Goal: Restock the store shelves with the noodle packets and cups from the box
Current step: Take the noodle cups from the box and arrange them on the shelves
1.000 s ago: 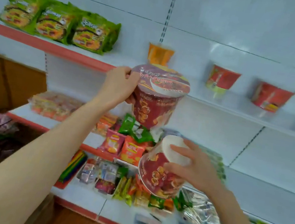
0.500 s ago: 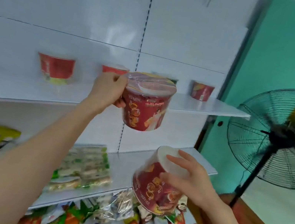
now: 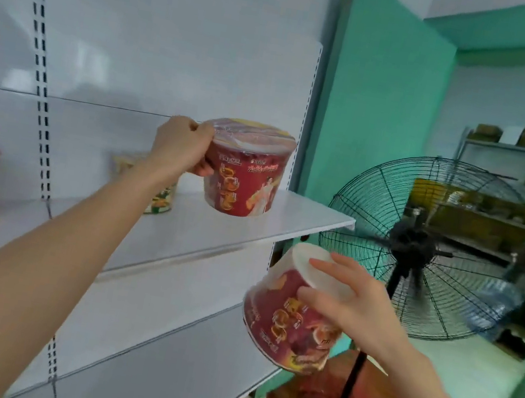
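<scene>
Noodle cup (image 3: 247, 170) gripped by left hand (image 3: 182, 147) above shelf (image 3: 249, 228) edge; right hand (image 3: 353, 304) grips inverted second cup (image 3: 286, 321). Risk: careless placement topples cup off edge.

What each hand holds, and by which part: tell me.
The left hand grips the upright cup by its upper side, at the lid rim. The right hand grips the tipped cup by its white base.

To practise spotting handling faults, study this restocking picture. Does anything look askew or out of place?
Yes: the lower noodle cup, held by the right hand, is tipped with its white base up and lid end down. The upper noodle cup, gripped by the left hand, is upright by the white shelf.
</scene>
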`<state>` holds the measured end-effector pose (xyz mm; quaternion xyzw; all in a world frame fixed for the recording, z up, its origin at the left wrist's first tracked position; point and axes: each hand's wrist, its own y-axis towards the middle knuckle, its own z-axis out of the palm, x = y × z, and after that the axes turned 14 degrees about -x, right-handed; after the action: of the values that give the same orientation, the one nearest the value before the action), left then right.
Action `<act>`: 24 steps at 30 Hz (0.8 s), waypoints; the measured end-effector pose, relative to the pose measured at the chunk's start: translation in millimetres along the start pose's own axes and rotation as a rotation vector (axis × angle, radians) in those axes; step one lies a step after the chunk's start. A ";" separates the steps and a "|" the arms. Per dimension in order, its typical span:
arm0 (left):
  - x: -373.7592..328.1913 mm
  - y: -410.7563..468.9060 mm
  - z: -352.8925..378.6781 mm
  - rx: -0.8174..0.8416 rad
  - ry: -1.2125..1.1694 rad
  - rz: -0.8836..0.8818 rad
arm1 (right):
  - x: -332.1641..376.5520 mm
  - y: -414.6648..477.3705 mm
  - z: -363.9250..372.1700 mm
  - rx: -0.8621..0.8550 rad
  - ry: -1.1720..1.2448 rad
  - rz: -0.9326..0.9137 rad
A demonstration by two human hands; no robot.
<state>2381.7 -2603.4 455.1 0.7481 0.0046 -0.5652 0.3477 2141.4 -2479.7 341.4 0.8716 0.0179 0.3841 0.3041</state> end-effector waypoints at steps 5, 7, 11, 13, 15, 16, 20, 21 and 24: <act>-9.3 52.4 84.3 -0.002 -0.025 -0.011 | -38.6 75.0 -7.7 -0.037 0.061 -0.027; -11.6 69.1 115.8 -0.030 -0.015 -0.015 | -57.3 106.1 -9.7 -0.024 0.083 -0.041; -15.5 97.2 176.4 -0.100 -0.013 -0.025 | -98.5 171.0 -10.5 0.025 0.156 -0.111; -15.5 108.6 206.9 -0.124 0.002 -0.040 | -119.7 203.7 -12.1 0.081 0.190 -0.157; -16.4 116.0 239.8 -0.121 0.013 -0.089 | -139.1 235.5 -15.7 0.151 0.210 -0.187; -16.4 117.5 256.7 -0.112 0.015 -0.118 | -148.0 250.2 -17.7 0.186 0.215 -0.198; -4.8 117.3 321.4 -0.087 0.079 -0.178 | -180.3 299.2 -24.6 0.252 0.261 -0.221; 2.5 116.6 334.1 -0.077 0.096 -0.194 | -186.9 308.2 -25.6 0.264 0.276 -0.224; 25.5 111.1 361.5 -0.042 0.171 -0.228 | -204.0 328.3 -28.6 0.310 0.304 -0.237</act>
<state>2130.8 -2887.4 447.5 0.7808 0.1311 -0.5350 0.2949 1911.8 -2786.3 400.4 0.8317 0.2245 0.4652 0.2035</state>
